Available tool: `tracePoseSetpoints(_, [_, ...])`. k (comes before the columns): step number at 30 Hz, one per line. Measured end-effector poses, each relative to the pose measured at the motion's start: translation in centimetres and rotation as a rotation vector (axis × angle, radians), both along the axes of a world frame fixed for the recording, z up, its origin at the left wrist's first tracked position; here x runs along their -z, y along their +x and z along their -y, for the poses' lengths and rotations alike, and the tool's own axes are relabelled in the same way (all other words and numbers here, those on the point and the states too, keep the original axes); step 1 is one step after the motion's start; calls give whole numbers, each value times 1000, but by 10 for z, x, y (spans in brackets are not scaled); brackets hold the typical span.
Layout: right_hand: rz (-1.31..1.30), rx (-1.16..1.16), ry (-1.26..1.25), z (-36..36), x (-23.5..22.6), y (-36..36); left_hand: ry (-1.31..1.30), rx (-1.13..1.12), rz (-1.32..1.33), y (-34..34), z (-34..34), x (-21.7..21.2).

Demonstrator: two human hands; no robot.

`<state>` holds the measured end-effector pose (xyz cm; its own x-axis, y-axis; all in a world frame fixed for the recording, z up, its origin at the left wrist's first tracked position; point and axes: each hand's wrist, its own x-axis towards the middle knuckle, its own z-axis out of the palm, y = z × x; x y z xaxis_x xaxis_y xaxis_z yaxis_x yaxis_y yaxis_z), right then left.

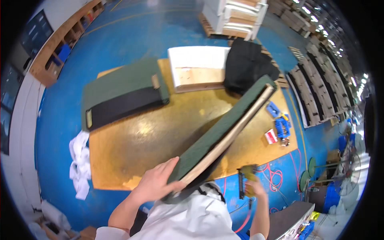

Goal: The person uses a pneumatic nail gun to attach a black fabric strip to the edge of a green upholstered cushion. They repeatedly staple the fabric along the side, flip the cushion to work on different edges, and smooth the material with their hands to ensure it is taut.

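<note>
A long dark green upholstered panel (220,130) with a bare wooden edge stands tilted over the table, running from my body toward the far right. My left hand (154,182) grips its near end, fingers over the green fabric and thumb along the wooden strip. To the right, off the table's front edge, my right hand (257,190) is wrapped round the handle of a yellowish staple gun (247,174); motion smears it a little. A red air hose (247,221) hangs from the gun. The gun is apart from the panel.
On the wooden table (140,160) lie another green-and-black upholstered piece (124,86), a white-covered wooden frame (200,60), black fabric (248,64), blue bins (282,128) and a red-white box (271,136). White cloth strips (79,166) hang at the left edge. Red hoses (276,176) lie on the floor.
</note>
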<state>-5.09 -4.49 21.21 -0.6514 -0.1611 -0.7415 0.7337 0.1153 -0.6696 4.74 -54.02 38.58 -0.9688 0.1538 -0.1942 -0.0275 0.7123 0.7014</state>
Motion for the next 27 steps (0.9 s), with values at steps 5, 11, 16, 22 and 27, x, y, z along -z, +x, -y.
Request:
tracePoseSetpoints(5, [-226, -537, 849, -67, 175, -89, -537, 39, -216, -35, -105, 5])
tracePoseSetpoints(11, [-617, -914, 1087, -14, 165, -151, -740, -347, 62, -2, -127, 19])
tracePoseSetpoints(16, [-547, -801, 18, 36, 202, -161, -718, -385, 79, -6, -161, -15])
tracePoseSetpoints(22, [-564, -1224, -43, 100, 105, -118, -439, -823, 165, 130, -190, 10])
tracePoseSetpoints(27, [-432, -1523, -152, 96, 142, -84, -89, -1329, 146, 232, -191, 58])
